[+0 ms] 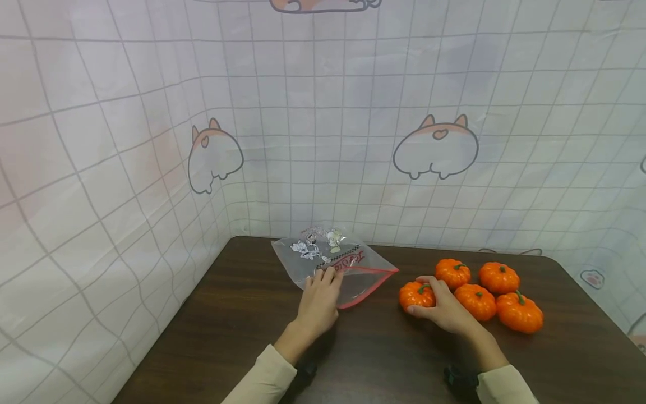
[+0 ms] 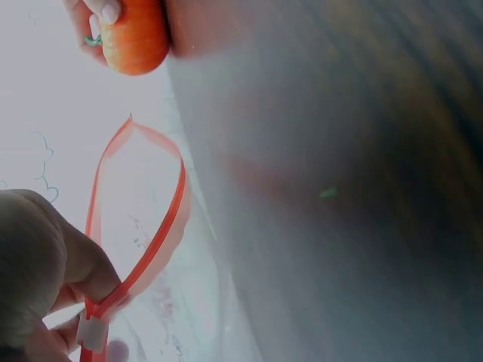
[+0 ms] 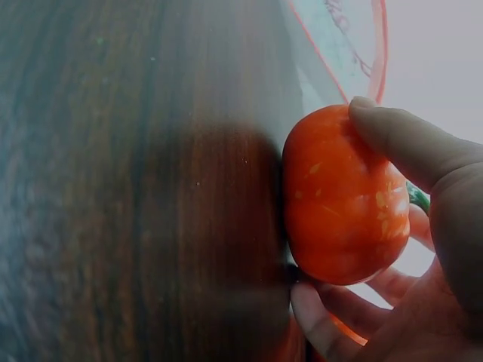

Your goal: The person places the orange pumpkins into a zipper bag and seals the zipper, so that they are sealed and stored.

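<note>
A clear zip bag with printed cartoon figures and a red zip edge lies on the table. My left hand pinches that edge between thumb and fingers, close by the white slider. In the left wrist view the bag's mouth gapes in a loop. To the right of the bag, my right hand holds a small orange pumpkin with a green stem, thumb on one side and fingers around the other. The pumpkin sits right at the tabletop in the right wrist view.
Several more small orange pumpkins are grouped just right of my right hand. The dark wooden table ends at a white grid-patterned curtain behind and on both sides. A thin cable shows at the back right edge.
</note>
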The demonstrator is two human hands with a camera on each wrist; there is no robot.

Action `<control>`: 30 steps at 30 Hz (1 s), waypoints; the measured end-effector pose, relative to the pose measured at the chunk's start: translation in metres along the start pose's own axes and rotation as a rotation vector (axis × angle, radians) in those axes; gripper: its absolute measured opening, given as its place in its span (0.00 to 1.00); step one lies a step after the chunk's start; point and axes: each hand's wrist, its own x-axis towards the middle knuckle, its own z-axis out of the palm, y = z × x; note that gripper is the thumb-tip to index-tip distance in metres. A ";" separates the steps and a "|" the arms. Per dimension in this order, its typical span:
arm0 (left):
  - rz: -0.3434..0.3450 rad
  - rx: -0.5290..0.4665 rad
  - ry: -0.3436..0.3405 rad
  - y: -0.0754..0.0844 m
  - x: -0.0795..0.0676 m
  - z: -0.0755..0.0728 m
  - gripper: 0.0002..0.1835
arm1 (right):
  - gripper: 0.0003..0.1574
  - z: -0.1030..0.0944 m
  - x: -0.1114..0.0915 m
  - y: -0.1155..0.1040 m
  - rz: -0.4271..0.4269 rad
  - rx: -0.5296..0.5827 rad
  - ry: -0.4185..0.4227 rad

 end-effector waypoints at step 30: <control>-0.142 -0.004 -0.165 -0.017 -0.008 -0.012 0.27 | 0.51 0.003 -0.010 -0.004 0.020 -0.012 -0.003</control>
